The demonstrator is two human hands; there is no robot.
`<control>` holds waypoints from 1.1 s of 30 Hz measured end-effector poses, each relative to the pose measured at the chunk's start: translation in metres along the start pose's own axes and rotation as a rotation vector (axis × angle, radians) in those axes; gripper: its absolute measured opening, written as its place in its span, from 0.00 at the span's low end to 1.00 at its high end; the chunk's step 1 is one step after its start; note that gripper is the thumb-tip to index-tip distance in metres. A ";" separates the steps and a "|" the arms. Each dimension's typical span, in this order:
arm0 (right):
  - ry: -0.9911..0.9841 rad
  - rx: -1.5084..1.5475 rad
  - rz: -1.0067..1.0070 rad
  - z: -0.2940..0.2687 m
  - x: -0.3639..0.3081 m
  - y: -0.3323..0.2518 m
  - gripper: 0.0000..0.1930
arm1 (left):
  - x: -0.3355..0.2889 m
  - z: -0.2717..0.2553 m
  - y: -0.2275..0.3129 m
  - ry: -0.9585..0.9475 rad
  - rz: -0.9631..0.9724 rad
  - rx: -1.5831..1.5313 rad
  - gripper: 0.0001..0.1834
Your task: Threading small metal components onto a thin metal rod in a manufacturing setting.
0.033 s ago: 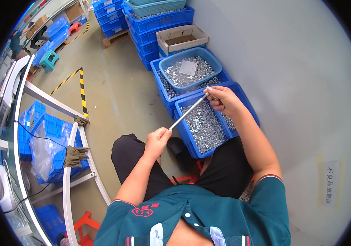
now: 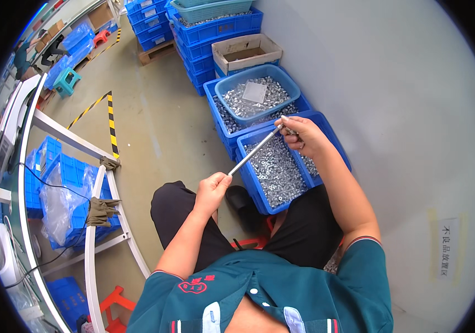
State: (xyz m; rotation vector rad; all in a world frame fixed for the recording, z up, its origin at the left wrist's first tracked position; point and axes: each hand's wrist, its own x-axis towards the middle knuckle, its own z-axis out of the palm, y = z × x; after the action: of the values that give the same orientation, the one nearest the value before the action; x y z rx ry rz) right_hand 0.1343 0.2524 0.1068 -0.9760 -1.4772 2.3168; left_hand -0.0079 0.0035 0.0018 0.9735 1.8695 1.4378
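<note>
A thin silvery metal rod [image 2: 255,150] slants up and to the right between my two hands. Its near end sits in the closed fingers of my left hand [image 2: 212,191], over the gap between my knees. My right hand [image 2: 303,135] pinches at the far end, above the blue divided bin. Small metal pieces show in its curled fingers; their exact kind is too small to tell. Below the rod, the blue bin [image 2: 244,166] holds many small shiny metal parts [image 2: 276,172] on both sides of its divider.
Beyond the bin, a light-blue basket [image 2: 226,105] of metal parts rests on another blue crate [image 2: 213,95]. An open carton [image 2: 273,53] and stacked blue crates [image 2: 196,55] stand farther back. A white wall [image 2: 392,127] bounds the right. To the left is a white-framed table [image 2: 90,244].
</note>
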 end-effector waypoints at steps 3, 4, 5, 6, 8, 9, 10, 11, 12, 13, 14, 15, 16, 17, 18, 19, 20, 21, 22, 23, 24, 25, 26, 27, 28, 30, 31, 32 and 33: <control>-0.114 0.173 0.034 -0.007 0.001 -0.001 0.12 | 0.002 -0.002 -0.003 -0.041 -0.013 -0.136 0.12; -0.116 0.254 0.065 -0.008 0.000 -0.002 0.13 | 0.002 -0.002 -0.002 -0.057 -0.029 -0.162 0.12; -0.118 0.334 0.097 -0.010 0.000 -0.003 0.13 | 0.002 -0.002 -0.003 -0.057 -0.028 -0.162 0.12; -0.097 0.402 0.100 -0.013 0.003 -0.002 0.13 | 0.002 -0.002 -0.004 -0.057 -0.016 -0.180 0.12; -0.072 0.406 0.094 -0.017 0.003 -0.002 0.12 | 0.002 -0.004 -0.003 -0.059 -0.004 -0.198 0.12; -0.046 0.411 0.089 -0.018 0.003 -0.002 0.12 | 0.001 -0.005 -0.002 -0.080 -0.028 -0.208 0.12; -0.047 0.411 0.089 -0.018 0.004 -0.002 0.12 | 0.001 -0.007 -0.002 -0.100 -0.052 -0.216 0.12; -0.032 0.400 0.096 -0.018 0.004 -0.002 0.11 | 0.000 -0.007 -0.002 -0.099 -0.051 -0.216 0.12; -0.017 0.389 0.103 -0.018 0.004 -0.002 0.10 | 0.000 -0.008 -0.003 -0.098 -0.056 -0.203 0.12; -0.017 0.388 0.102 -0.019 0.004 -0.002 0.10 | 0.001 -0.008 -0.004 -0.097 -0.061 -0.192 0.12; -0.041 0.363 0.072 -0.020 0.002 -0.001 0.09 | 0.001 -0.007 -0.003 -0.097 -0.059 -0.193 0.12; -0.065 0.338 0.041 -0.021 0.002 -0.001 0.08 | 0.001 -0.007 -0.003 -0.095 -0.053 -0.188 0.12; -0.064 0.338 0.040 -0.022 0.002 0.000 0.08 | 0.000 -0.007 -0.002 -0.093 -0.047 -0.183 0.12; -0.073 0.360 0.025 -0.023 0.002 0.000 0.08 | 0.001 -0.008 -0.003 -0.093 -0.046 -0.183 0.12; -0.082 0.382 0.011 -0.024 0.002 0.000 0.09 | 0.001 -0.008 -0.003 -0.100 -0.045 -0.177 0.12; -0.082 0.383 0.009 -0.025 0.002 0.000 0.09 | 0.001 -0.008 -0.003 -0.106 -0.045 -0.171 0.11; -0.105 0.394 0.007 -0.025 0.001 0.000 0.08 | 0.000 -0.008 -0.003 -0.107 -0.044 -0.170 0.11; -0.129 0.406 0.004 -0.025 -0.001 0.000 0.08 | 0.000 -0.008 -0.002 -0.119 -0.050 -0.159 0.12; -0.129 0.406 0.004 -0.024 -0.002 0.000 0.08 | -0.001 -0.008 -0.001 -0.131 -0.056 -0.148 0.12; -0.129 0.372 -0.012 -0.024 -0.003 -0.001 0.08 | -0.001 -0.008 -0.001 -0.131 -0.056 -0.148 0.12; -0.128 0.338 -0.027 -0.024 -0.004 -0.002 0.09 | -0.001 -0.008 0.000 -0.132 -0.050 -0.147 0.12; -0.128 0.340 -0.027 -0.023 -0.004 -0.002 0.09 | -0.001 -0.008 0.000 -0.132 -0.046 -0.145 0.12; -0.111 0.282 -0.037 -0.021 -0.004 -0.002 0.09 | -0.002 -0.008 0.001 -0.132 -0.047 -0.145 0.12; -0.093 0.224 -0.047 -0.019 -0.005 -0.002 0.09 | -0.002 -0.008 0.002 -0.124 -0.043 -0.127 0.12; -0.093 0.225 -0.046 -0.018 -0.005 -0.003 0.09 | -0.002 -0.008 0.003 -0.116 -0.040 -0.110 0.12; 0.013 0.097 -0.113 -0.015 -0.004 -0.002 0.11 | -0.002 -0.007 0.003 -0.104 -0.040 -0.082 0.12; 0.012 0.099 -0.112 -0.011 -0.005 -0.002 0.11 | -0.002 -0.006 0.003 -0.090 -0.040 -0.055 0.12; 0.063 0.051 -0.139 -0.007 -0.005 -0.003 0.11 | -0.003 -0.006 0.004 -0.090 -0.042 -0.053 0.12; 0.113 0.004 -0.166 -0.005 -0.005 -0.002 0.11 | -0.003 -0.005 0.005 -0.075 -0.036 -0.044 0.12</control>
State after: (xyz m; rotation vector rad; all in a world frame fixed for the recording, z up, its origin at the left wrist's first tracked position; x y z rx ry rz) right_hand 0.1411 0.2543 0.1096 -0.9282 -1.4497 2.1129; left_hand -0.0097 -0.0007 0.0079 0.9552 1.7849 1.3963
